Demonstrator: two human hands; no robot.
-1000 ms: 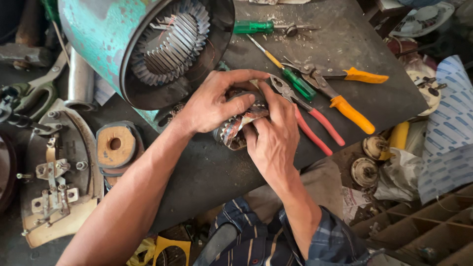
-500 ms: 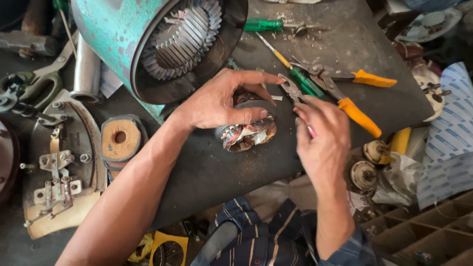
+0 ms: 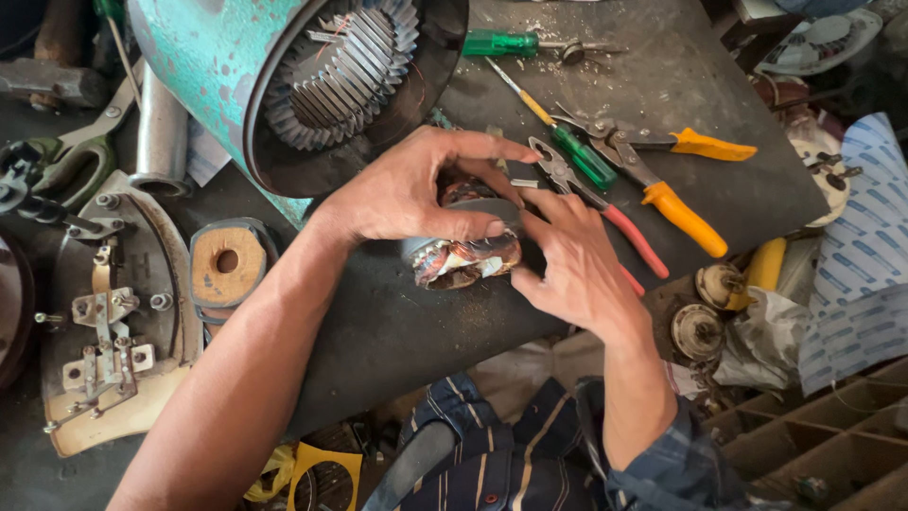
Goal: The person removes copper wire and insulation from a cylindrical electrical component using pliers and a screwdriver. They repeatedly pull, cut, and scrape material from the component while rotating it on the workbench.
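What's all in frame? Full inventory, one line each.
small wound stator: 1, grey ring with copper windings, centre of dark work board.
large motor housing: 1, teal, top left, finned core inside.
green-handled screwdrivers: 2, one at top, one slanting.
orange-handled pliers: 1, right of centre.
red-handled pliers: 1, by right hand.
metal base plate: 1, cream, left.
left hand: on top of stator.
right hand: fingers at stator's right side.

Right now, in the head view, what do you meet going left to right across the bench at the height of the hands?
Metal bracket plate → round spool with a wooden core → left hand → small wound stator → right hand → yellow-handled pliers → blue-striped white sack.
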